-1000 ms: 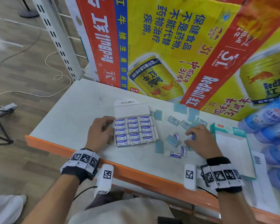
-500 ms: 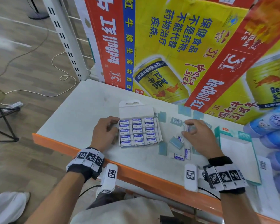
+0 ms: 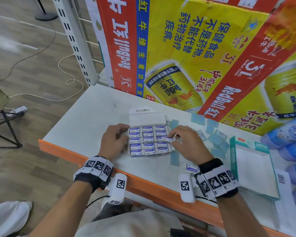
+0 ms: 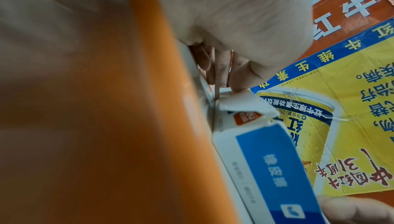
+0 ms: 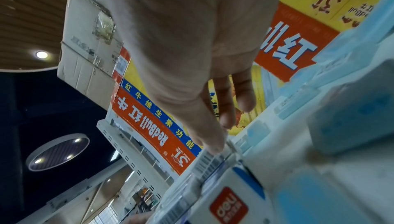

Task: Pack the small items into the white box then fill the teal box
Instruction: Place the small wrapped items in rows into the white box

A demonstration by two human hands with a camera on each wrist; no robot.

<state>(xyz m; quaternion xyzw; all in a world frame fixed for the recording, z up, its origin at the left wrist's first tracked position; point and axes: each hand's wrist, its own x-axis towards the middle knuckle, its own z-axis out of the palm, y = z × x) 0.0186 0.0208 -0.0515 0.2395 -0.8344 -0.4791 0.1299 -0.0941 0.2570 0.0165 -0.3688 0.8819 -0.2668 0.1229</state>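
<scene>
right hand [image 3: 189, 144] pinching eraser [image 3: 167, 139], fingertips hidden

A big Red Bull carton [image 3: 186, 53] is standing at twelve o'clock; blue wrapped packs [image 3: 290, 134] are lying at three o'clock; a cable [image 3: 41, 98] is trailing at ten o'clock.

I am seeing even, bright indoor light in the head view, with only soft shadows lying under the hands on the white table [image 3: 85, 127]. Straight lines are bowing toward the edges, and the right side is smearing into blur. In the left wrist view the orange shelf edge [image 4: 119, 109] is sitting far out of focus. In the right wrist view ceiling lamps [image 5: 41, 54] are glowing against a dark ceiling.
</scene>
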